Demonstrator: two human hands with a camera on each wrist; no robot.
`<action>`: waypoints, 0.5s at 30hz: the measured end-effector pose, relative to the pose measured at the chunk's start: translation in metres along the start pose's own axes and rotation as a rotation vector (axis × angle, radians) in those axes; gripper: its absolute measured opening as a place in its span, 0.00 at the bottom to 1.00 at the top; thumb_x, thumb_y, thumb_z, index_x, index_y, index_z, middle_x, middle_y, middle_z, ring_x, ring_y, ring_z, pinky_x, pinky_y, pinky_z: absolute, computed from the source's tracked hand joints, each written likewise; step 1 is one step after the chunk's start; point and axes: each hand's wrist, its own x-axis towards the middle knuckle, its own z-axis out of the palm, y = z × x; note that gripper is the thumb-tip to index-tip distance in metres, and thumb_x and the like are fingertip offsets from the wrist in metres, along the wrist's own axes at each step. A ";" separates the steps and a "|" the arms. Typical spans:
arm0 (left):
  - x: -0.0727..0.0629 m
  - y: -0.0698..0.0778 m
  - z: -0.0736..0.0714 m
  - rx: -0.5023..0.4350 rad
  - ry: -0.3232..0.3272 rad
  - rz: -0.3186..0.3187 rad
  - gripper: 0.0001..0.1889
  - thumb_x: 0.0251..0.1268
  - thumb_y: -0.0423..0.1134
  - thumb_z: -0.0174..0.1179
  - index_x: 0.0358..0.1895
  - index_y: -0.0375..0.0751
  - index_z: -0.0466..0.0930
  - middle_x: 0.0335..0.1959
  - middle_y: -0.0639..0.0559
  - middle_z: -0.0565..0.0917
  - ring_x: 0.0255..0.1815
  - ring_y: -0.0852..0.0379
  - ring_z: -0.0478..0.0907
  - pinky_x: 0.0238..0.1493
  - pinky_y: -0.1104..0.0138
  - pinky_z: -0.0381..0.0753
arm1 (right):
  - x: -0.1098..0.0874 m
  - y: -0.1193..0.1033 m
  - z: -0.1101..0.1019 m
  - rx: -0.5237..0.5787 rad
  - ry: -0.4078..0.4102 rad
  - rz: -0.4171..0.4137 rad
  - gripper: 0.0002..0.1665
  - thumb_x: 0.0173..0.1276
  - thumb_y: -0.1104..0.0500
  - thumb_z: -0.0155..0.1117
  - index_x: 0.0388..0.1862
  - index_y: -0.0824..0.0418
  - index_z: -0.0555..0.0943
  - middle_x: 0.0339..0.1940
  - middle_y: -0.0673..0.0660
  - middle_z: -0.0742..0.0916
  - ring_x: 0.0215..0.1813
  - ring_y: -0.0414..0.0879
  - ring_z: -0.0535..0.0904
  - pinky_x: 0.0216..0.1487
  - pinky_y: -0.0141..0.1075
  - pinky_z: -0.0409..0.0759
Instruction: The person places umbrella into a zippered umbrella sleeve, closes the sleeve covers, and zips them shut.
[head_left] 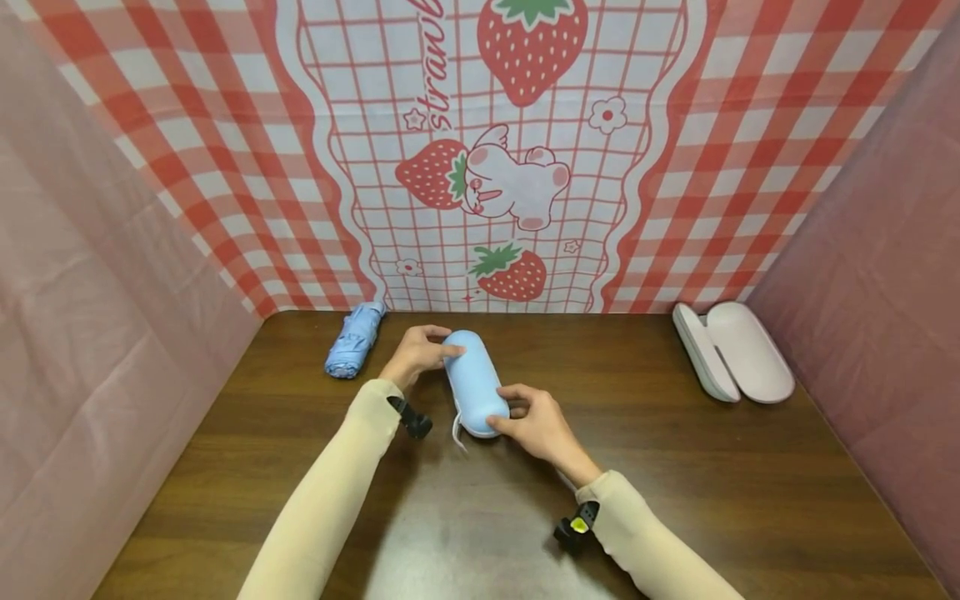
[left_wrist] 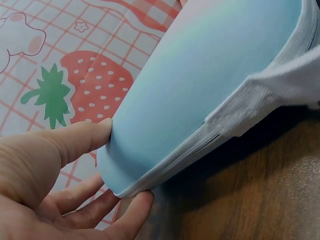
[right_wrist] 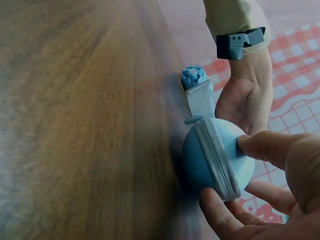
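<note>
A light-blue capsule-shaped zip case (head_left: 474, 379) with a pale zip and a short wrist strap (left_wrist: 270, 90) is held just at the wooden table, slanting between both hands. My left hand (head_left: 421, 350) grips its far end, thumb on top and fingers underneath, as the left wrist view shows. Around the near end, the thumb and fingers of my right hand (head_left: 542, 421) pinch the rounded tip. In the right wrist view the zip (right_wrist: 217, 157) runs across that end and looks closed. What lies inside the case is hidden.
On the left of the table (head_left: 465, 525) lies a folded blue umbrella (head_left: 356, 340). An opened white hard-shell glasses case (head_left: 750, 354) sits at the back right. A strawberry-print cloth (head_left: 517, 167) hangs behind, and pink cloth walls (head_left: 112, 250) flank both sides.
</note>
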 end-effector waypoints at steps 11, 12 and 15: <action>0.006 0.011 0.001 0.017 0.029 -0.060 0.30 0.67 0.41 0.70 0.71 0.43 0.75 0.63 0.36 0.79 0.49 0.43 0.85 0.52 0.52 0.87 | 0.017 -0.005 0.009 -0.076 0.040 -0.013 0.27 0.60 0.59 0.79 0.57 0.68 0.84 0.52 0.67 0.89 0.44 0.55 0.89 0.42 0.41 0.88; 0.006 0.011 0.001 0.019 0.031 -0.068 0.30 0.68 0.42 0.69 0.72 0.44 0.74 0.62 0.35 0.80 0.47 0.44 0.86 0.51 0.51 0.87 | 0.019 -0.006 0.010 -0.081 0.038 -0.012 0.27 0.60 0.59 0.79 0.57 0.68 0.84 0.52 0.67 0.89 0.44 0.55 0.89 0.42 0.41 0.88; 0.006 0.012 0.002 0.045 0.040 -0.077 0.30 0.69 0.43 0.68 0.73 0.46 0.73 0.60 0.35 0.81 0.40 0.47 0.85 0.50 0.50 0.88 | 0.022 -0.007 0.014 -0.098 0.039 -0.019 0.28 0.61 0.58 0.79 0.57 0.68 0.84 0.51 0.67 0.89 0.44 0.55 0.89 0.43 0.42 0.88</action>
